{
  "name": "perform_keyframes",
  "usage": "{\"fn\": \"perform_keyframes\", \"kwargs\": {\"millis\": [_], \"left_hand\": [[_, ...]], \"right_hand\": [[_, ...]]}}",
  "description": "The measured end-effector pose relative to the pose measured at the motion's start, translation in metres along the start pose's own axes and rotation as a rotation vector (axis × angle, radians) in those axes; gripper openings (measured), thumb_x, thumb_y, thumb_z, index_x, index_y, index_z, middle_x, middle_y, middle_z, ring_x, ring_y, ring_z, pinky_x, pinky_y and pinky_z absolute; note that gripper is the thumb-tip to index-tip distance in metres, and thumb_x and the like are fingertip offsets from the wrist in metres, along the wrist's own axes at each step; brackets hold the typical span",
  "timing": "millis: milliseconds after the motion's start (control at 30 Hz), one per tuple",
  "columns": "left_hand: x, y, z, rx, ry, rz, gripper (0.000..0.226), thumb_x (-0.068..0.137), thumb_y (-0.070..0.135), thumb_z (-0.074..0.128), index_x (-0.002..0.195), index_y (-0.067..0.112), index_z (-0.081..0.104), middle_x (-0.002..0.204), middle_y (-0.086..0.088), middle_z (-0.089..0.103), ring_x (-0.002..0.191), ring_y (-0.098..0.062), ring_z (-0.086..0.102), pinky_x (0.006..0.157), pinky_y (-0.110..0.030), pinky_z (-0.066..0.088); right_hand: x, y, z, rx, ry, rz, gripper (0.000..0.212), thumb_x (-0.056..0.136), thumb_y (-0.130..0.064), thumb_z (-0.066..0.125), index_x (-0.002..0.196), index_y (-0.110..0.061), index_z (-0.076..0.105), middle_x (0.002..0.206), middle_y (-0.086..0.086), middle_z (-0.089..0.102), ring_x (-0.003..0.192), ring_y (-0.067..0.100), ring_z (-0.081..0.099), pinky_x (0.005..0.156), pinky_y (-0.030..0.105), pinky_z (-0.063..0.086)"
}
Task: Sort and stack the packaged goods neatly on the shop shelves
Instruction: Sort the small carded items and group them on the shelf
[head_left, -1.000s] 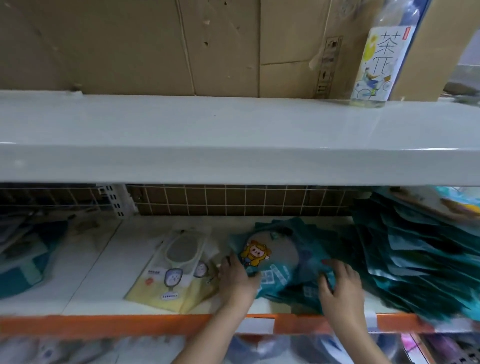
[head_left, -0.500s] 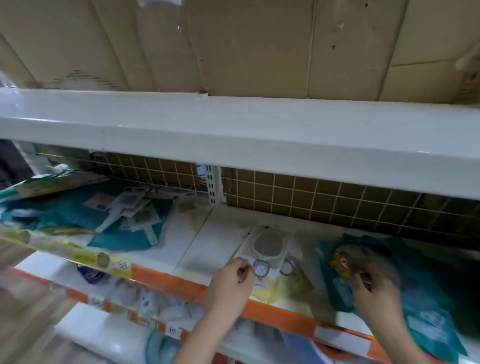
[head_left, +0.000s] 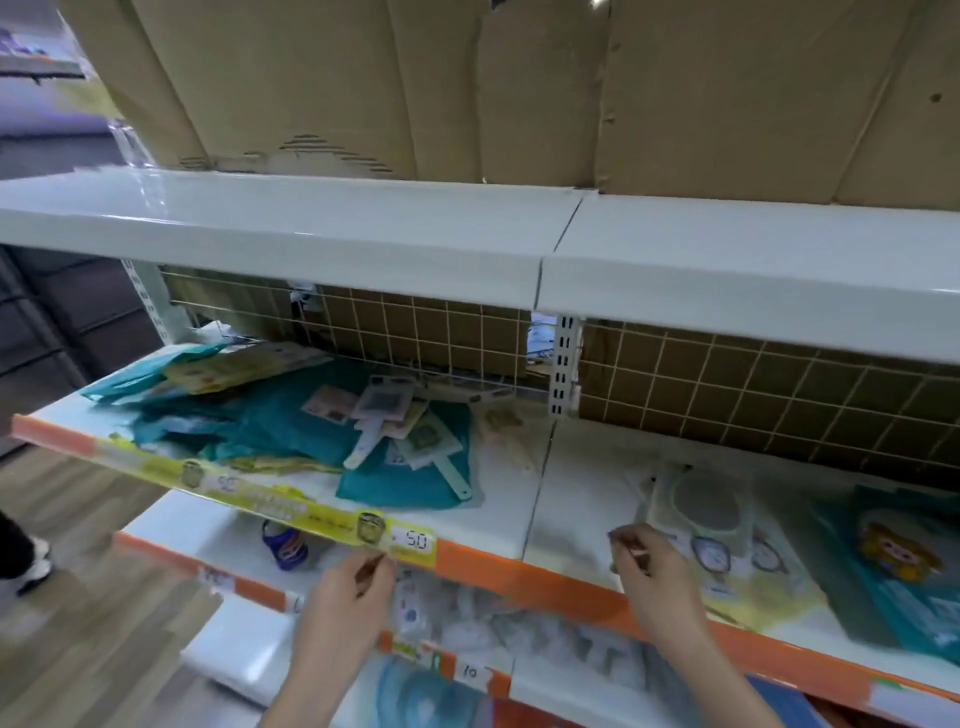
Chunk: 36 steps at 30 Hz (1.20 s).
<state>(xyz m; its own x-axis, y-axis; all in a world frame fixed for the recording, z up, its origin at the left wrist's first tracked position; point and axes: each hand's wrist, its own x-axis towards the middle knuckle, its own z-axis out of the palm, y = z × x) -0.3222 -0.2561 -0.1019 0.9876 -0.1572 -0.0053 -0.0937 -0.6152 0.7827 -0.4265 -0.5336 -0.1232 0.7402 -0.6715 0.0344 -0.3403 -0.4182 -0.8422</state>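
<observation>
Teal packets (head_left: 291, 421) and loose fans (head_left: 387, 421) clutter the left shelf (head_left: 498, 519)

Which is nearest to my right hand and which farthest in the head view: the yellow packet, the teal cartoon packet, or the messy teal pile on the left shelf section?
From the right hand:
1. Yellow packet, right beside the fingers.
2. Teal cartoon packet, farther right on the same section.
3. Messy teal pile, on the left section, beyond the left hand.
</observation>
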Motion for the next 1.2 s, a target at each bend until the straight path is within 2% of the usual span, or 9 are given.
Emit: {"fn": "perform_keyframes", "kwargs": {"millis": [200,400,500,600,733,833,967,1100,1200], "left_hand": [[0.026,-0.039,-0.049,-0.011,0.008,-0.024,0.009,0.09,0.025,0.058,0.084,0.029,0.066,0.07,0.003,0.065,0.075,-0.02,0.062,0.059,-0.03,0.043],[0.051,-0.05,-0.055,-0.076,0.039,-0.079,0.011,0.087,0.02,0.064,0.079,0.027,0.065,0.073,-0.002,0.068,0.073,-0.019,0.061,0.064,-0.033,0.044],[0.069,-0.048,-0.052,-0.092,0.013,-0.109,0.004,0.089,0.023,0.063,0.087,0.022,0.066,0.079,0.0,0.068,0.076,-0.016,0.061,0.07,-0.034,0.046],[0.091,-0.038,-0.047,-0.071,-0.042,-0.114,0.016,0.091,0.031,0.06,0.102,0.019,0.061,0.088,0.002,0.066,0.079,-0.015,0.06,0.065,-0.032,0.044],[0.125,-0.028,-0.034,-0.03,-0.111,-0.172,0.042,0.088,0.04,0.063,0.121,0.016,0.05,0.103,-0.002,0.062,0.083,-0.016,0.059,0.064,-0.032,0.046],[0.142,-0.022,-0.021,0.008,-0.134,-0.245,0.053,0.086,0.039,0.066,0.126,0.011,0.046,0.103,-0.005,0.064,0.085,-0.022,0.058,0.062,-0.032,0.043],[0.158,-0.017,-0.01,0.014,-0.151,-0.332,0.046,0.086,0.033,0.066,0.122,0.011,0.046,0.092,-0.001,0.063,0.077,-0.021,0.056,0.055,-0.03,0.037],[0.18,-0.02,-0.007,-0.185,-0.159,-0.428,0.014,0.084,0.015,0.069,0.089,0.006,0.06,0.078,-0.003,0.062,0.072,-0.022,0.057,0.071,-0.035,0.043],[0.199,-0.028,-0.004,-0.255,-0.192,-0.416,0.013,0.085,0.005,0.064,0.098,0.0,0.064,0.089,-0.017,0.067,0.084,-0.034,0.06,0.079,-0.041,0.048]], "right_hand": [[-0.011,-0.031,0.052,-0.032,-0.029,0.025,0.015,0.092,-0.011,0.055,0.088,-0.023,0.063,0.087,-0.008,0.066,0.08,0.007,0.061,0.061,0.015,0.042],[0.016,-0.048,0.077,-0.148,-0.078,0.06,0.01,0.092,-0.022,0.055,0.098,-0.023,0.063,0.094,-0.007,0.066,0.091,0.01,0.062,0.077,0.02,0.047],[0.039,-0.052,0.088,-0.244,-0.133,0.071,0.027,0.092,-0.034,0.055,0.115,-0.021,0.061,0.114,-0.004,0.063,0.108,0.013,0.058,0.087,0.022,0.044],[0.065,-0.057,0.097,-0.297,-0.168,0.108,0.039,0.092,-0.04,0.053,0.127,-0.022,0.056,0.129,-0.002,0.057,0.114,0.015,0.056,0.088,0.024,0.042],[0.101,-0.06,0.11,-0.385,-0.173,0.105,0.043,0.093,-0.041,0.051,0.131,-0.021,0.052,0.125,0.002,0.059,0.092,0.016,0.059,0.072,0.023,0.041],[0.123,-0.055,0.12,-0.444,-0.165,0.058,0.04,0.093,-0.039,0.049,0.126,-0.019,0.053,0.121,0.005,0.06,0.105,0.021,0.057,0.078,0.027,0.044],[0.14,-0.055,0.13,-0.522,-0.187,0.053,0.036,0.092,-0.038,0.051,0.12,-0.016,0.051,0.115,0.006,0.058,0.103,0.023,0.054,0.074,0.029,0.045],[0.147,-0.055,0.138,-0.697,-0.157,-0.003,0.034,0.092,-0.038,0.047,0.12,-0.018,0.051,0.119,0.003,0.058,0.106,0.023,0.052,0.081,0.03,0.042],[0.15,-0.063,0.146,-0.65,-0.132,0.04,0.032,0.093,-0.022,0.049,0.123,-0.013,0.053,0.12,0.008,0.057,0.107,0.022,0.054,0.088,0.028,0.045]]}}
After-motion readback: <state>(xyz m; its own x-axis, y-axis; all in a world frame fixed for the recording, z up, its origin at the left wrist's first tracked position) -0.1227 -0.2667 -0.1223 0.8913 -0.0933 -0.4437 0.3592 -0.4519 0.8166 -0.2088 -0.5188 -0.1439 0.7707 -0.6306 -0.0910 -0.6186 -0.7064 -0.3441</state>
